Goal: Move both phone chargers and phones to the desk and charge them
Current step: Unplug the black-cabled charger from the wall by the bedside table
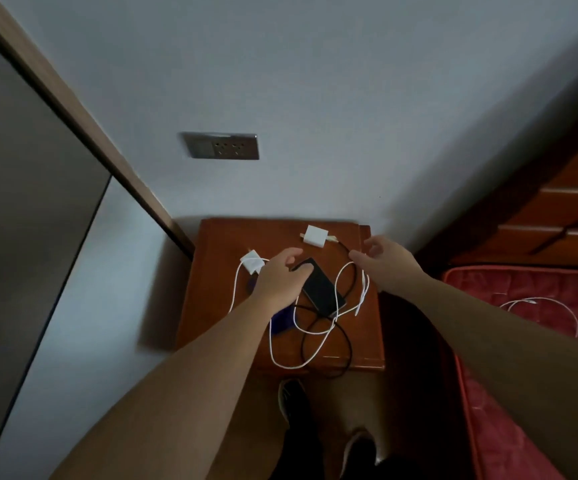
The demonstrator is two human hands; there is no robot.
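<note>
Wardrobe [20,202]: grey panel with a wooden edge, at 9 o'clock from the nightstand.
Wall socket [223,146]: metal plate on the wall, at 12 o'clock above the nightstand, nothing plugged in.
Nightstand [211,306]: brown wooden top against the wall, carrying both chargers, both phones and the tangled cables.
Small white charger [252,262]: at 9 o'clock on the top, just beside the left hand, its white cable [301,365] looping toward 6 o'clock.
Blue phone [282,322]: mostly hidden under the left wrist, at 7 o'clock from the black phone.
Left hand [280,280]: fingers loosely spread, fingertips resting on the upper end of the black phone; no closed grasp shows.
Black phone [322,289]: near the centre, lying slantwise, screen dark.
Black cable [346,344]: coils at 5 o'clock, crossing the white one.
Large white charger [316,235]: at 1 o'clock, near the wall.
Right hand [386,263]: fingers open and curled, thumb and forefinger close at the cable by the nightstand's 3 o'clock edge; whether they pinch it I cannot tell.
Red mattress [523,393]: at 3 o'clock, with a separate white lead [540,301] lying on it.
Shoes [292,400]: on the floor at 6 o'clock.
</note>
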